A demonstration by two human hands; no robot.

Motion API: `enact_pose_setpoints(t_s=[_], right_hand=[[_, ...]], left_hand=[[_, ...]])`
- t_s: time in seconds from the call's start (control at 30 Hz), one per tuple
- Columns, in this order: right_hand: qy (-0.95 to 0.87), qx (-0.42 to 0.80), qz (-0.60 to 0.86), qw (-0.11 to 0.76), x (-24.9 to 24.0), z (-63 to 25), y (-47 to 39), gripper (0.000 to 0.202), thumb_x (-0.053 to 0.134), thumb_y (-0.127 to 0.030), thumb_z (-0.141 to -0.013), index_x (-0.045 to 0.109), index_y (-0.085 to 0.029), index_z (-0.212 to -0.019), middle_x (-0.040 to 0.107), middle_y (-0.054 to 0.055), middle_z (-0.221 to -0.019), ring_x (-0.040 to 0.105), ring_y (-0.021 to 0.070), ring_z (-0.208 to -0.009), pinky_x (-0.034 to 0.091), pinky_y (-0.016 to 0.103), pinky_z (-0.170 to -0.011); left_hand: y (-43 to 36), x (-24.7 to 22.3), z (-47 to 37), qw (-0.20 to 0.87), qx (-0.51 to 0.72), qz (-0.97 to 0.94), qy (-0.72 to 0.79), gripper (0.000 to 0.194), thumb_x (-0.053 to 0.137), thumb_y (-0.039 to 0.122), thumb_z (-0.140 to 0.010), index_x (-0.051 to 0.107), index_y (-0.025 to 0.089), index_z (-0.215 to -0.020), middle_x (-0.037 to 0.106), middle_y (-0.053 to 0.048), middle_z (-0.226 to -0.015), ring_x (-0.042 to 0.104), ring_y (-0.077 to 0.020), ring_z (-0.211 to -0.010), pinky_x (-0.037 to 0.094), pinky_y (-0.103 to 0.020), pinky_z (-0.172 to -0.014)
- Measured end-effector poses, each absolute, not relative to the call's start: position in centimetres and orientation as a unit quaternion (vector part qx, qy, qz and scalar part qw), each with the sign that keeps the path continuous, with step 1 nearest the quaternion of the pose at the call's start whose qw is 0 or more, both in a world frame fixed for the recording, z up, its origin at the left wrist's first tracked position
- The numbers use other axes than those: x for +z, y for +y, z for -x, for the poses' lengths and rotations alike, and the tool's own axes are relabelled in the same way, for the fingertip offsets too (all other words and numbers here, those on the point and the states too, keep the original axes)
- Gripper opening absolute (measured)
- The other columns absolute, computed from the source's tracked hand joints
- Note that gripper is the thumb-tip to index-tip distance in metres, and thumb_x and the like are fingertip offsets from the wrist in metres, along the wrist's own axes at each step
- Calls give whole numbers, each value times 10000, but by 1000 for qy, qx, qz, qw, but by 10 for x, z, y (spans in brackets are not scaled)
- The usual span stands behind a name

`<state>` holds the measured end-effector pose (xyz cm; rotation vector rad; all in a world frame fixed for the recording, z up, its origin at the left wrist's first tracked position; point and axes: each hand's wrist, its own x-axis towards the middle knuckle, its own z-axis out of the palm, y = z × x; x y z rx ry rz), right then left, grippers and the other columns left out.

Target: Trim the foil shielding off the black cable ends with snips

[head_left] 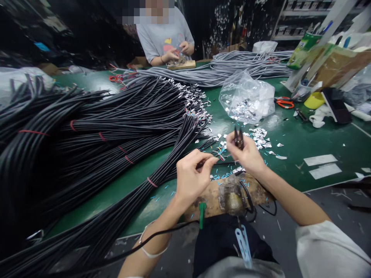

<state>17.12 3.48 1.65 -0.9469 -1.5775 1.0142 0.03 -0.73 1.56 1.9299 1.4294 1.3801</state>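
Note:
My left hand (193,173) is closed, thumb and forefinger pinched near the end of a black cable, where thin coloured wires (222,155) stick out. Wrapped in my right hand (246,152) is a pair of dark snips (239,138), its two points upward and slightly blurred. The hands are a short gap apart above the green table. To the left of them lies a bundle of black cables (162,166) tied with a red band, its stripped ends facing right. Below the hands, a wooden board (208,195) carries a small clamped metal device (233,199).
More black cables (101,116) pile up on the left, with grey cables (246,63) behind. A clear bag (247,98) holds foil scraps; blue and silver offcuts (261,137) lie scattered. Orange-handled scissors (285,102) and a phone (336,105) lie right. A co-worker (165,38) sits opposite.

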Motion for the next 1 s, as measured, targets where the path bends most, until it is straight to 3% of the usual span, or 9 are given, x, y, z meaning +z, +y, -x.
enact_pose_setpoints(t_s=[0.07, 0.23, 0.3, 0.5, 0.67, 0.73, 0.87, 1.0], right_hand=[[-608, 503, 397, 469, 16, -172, 36, 160, 571, -336, -832, 490, -214, -768, 335, -69, -569, 276, 81, -470, 252, 252, -452], [-670, 365, 398, 509, 23, -169, 28, 152, 586, -334, -849, 610, -185, -830, 546, -5, -732, 467, 95, -625, 362, 251, -565], [-691, 352, 381, 504, 25, -169, 24, 170, 608, -349, -838, 631, -181, -825, 576, 4, -767, 481, 96, -641, 370, 248, -573], [-724, 377, 355, 455, 25, -171, 25, 226, 679, -343, -787, 580, -158, -701, 494, -27, -669, 391, 73, -561, 312, 232, -515], [-686, 489, 313, 439, 16, -165, 26, 238, 615, -379, -818, 544, -169, -730, 458, -39, -618, 382, 80, -529, 312, 233, -485], [-725, 429, 293, 451, 15, -165, 25, 166, 592, -294, -828, 542, -175, -724, 482, -23, -645, 418, 95, -568, 334, 242, -508], [-800, 177, 318, 476, 22, -179, 29, 118, 543, -77, -789, 552, -185, -741, 532, 4, -735, 478, 121, -668, 368, 260, -571], [-662, 66, 434, 607, 27, -195, 41, 119, 552, -113, -831, 566, -197, -749, 528, -13, -695, 478, 113, -629, 365, 263, -573]], left_hand=[[-8, 16, 0, 154, 515, -668, 516, 129, 633, 231, -793, 664, 165, -686, 554, 17, -580, 440, -76, -491, 324, -208, -458], [-7, 19, 3, 178, 500, -682, 504, 177, 593, 220, -822, 662, 163, -669, 563, 16, -568, 457, -78, -487, 330, -208, -455], [-7, 19, 3, 181, 494, -691, 495, 181, 591, 216, -826, 663, 161, -670, 565, 13, -568, 456, -76, -486, 330, -209, -456], [-9, 17, -1, 161, 488, -708, 485, 130, 621, 203, -810, 661, 152, -698, 571, 12, -596, 451, -69, -499, 333, -201, -464], [-6, 16, 1, 191, 473, -710, 485, 168, 583, 218, -839, 659, 144, -709, 583, 0, -632, 477, -78, -553, 348, -202, -509], [-5, 17, 2, 249, 445, -711, 484, 257, 542, 247, -865, 637, 146, -648, 555, 7, -585, 457, -79, -528, 334, -210, -503], [-6, 18, 4, 294, 416, -707, 490, 360, 483, 276, -890, 579, 143, -570, 497, 19, -520, 392, -70, -474, 290, -222, -480], [-10, 19, 3, 282, 440, -697, 492, 366, 464, 275, -899, 575, 143, -576, 498, 17, -534, 396, -71, -485, 293, -221, -489]])
